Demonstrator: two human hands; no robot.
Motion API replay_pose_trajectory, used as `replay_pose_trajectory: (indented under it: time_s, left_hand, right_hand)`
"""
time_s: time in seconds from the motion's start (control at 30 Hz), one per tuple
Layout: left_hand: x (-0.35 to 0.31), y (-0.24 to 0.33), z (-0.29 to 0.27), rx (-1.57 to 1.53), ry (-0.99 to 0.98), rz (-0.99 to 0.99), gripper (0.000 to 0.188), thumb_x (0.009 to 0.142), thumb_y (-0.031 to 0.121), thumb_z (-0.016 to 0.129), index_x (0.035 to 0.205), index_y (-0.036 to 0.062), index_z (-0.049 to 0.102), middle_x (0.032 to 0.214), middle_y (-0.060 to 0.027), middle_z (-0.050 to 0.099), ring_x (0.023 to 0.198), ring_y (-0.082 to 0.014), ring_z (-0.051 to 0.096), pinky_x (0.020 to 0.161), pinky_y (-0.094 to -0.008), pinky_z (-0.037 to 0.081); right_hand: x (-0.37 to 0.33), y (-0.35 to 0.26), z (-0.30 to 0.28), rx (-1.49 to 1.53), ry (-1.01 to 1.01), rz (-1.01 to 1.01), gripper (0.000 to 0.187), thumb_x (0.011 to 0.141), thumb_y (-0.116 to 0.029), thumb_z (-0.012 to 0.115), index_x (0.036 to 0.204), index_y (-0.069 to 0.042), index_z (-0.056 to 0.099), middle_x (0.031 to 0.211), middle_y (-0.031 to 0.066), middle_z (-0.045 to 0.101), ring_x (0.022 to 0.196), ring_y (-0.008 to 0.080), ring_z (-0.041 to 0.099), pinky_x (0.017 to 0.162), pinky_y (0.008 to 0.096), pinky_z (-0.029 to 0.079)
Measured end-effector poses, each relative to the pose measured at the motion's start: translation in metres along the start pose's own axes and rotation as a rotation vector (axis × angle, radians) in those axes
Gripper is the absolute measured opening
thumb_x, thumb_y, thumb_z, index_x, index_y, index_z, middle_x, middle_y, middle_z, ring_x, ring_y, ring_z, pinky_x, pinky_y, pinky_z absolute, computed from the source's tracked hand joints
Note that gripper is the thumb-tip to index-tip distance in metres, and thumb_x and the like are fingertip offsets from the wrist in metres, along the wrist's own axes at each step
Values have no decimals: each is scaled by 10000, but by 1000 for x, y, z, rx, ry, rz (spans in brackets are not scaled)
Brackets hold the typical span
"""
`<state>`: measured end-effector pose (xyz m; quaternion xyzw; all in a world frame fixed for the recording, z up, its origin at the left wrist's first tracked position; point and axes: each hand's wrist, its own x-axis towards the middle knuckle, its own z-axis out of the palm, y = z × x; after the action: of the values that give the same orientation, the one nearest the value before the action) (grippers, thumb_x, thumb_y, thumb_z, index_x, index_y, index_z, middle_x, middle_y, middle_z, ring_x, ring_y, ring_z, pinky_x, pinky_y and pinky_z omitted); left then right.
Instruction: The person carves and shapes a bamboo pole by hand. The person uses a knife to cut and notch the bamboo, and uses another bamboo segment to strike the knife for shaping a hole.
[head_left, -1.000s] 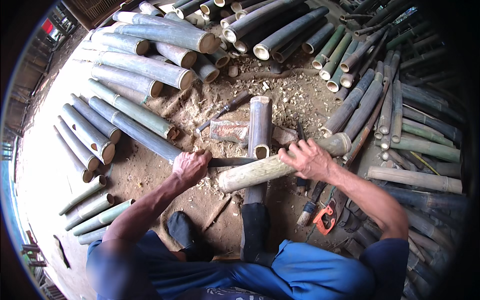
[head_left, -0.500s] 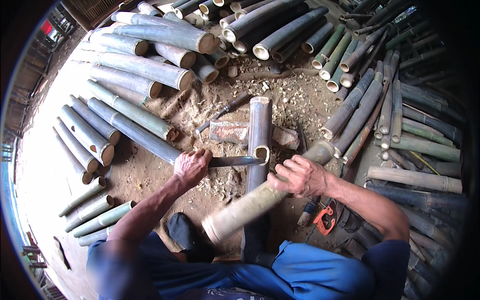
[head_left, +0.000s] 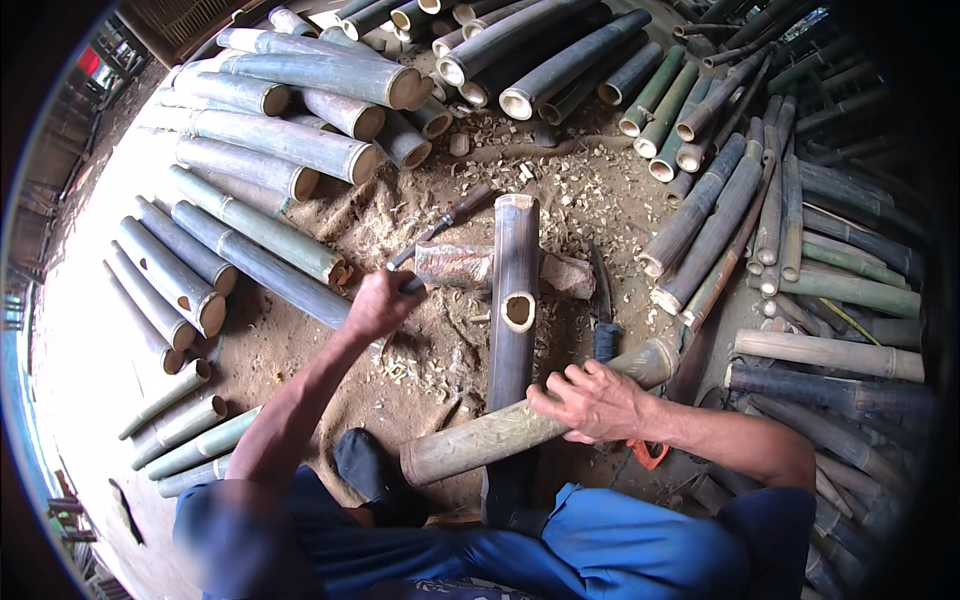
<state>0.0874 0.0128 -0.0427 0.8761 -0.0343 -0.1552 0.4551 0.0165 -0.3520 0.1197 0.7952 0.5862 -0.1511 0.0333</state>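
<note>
My left hand is closed, left of an upright-lying dark bamboo tube. Only a short dark piece of the knife shows at its fingers; the blade is seen nearly end-on. That bamboo tube has a cut hole in its side and rests across a rough wood block. With my right hand I grip a pale bamboo section from above. It slants over the lower part of the dark tube, its right end higher.
A long-handled chisel-like tool lies behind the block. A curved knife with a wrapped handle lies to the right, near an orange tool handle. Bamboo piles surround the work spot, and shavings litter the ground.
My left hand has drawn the knife off the hole and turned it, so the blade no longer lies across the tube. The pale bamboo section has shifted slightly lower, uncovering the curved knife's handle.
</note>
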Motion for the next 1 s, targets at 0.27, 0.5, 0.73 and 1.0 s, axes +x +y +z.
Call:
replay_pose_trajectory:
  time_s: [0.27, 0.5, 0.73, 1.0]
  left_hand:
    - [-48, 66, 26, 638, -142, 255, 98, 874, 151, 688, 915, 65, 665, 799, -134, 713, 672, -347, 714, 639, -490, 574]
    - [-37, 74, 31, 779, -320, 82, 102, 919, 120, 634, 984, 49, 666, 830, -164, 736, 680, -319, 730, 569, -485, 569]
    - [-37, 69, 30, 815, -294, 103, 122, 943, 124, 628, 1028, 41, 652, 876, -177, 736, 718, -325, 735, 603, -479, 591]
    - [-41, 63, 32, 779, -206, 99, 214, 899, 155, 683, 1068, 45, 611, 999, -196, 723, 844, -381, 746, 671, -520, 597]
  right_hand:
    - [-22, 18, 1, 5, 55, 119, 907, 633, -452, 922, 1373, -95, 539, 972, 33, 547, 847, 196, 598, 690, 359, 493]
    - [-44, 85, 27, -147, 118, 178, 912, 593, -416, 949, 1347, -99, 545, 991, 37, 544, 898, 206, 600, 705, 370, 482]
    - [-49, 88, 22, -126, 102, 56, 925, 569, -394, 939, 1345, -102, 530, 1041, 50, 575, 912, 220, 614, 752, 383, 503]
    - [-45, 89, 26, -150, 120, 80, 880, 603, -441, 933, 1314, -90, 550, 985, 40, 553, 884, 208, 603, 695, 372, 492]
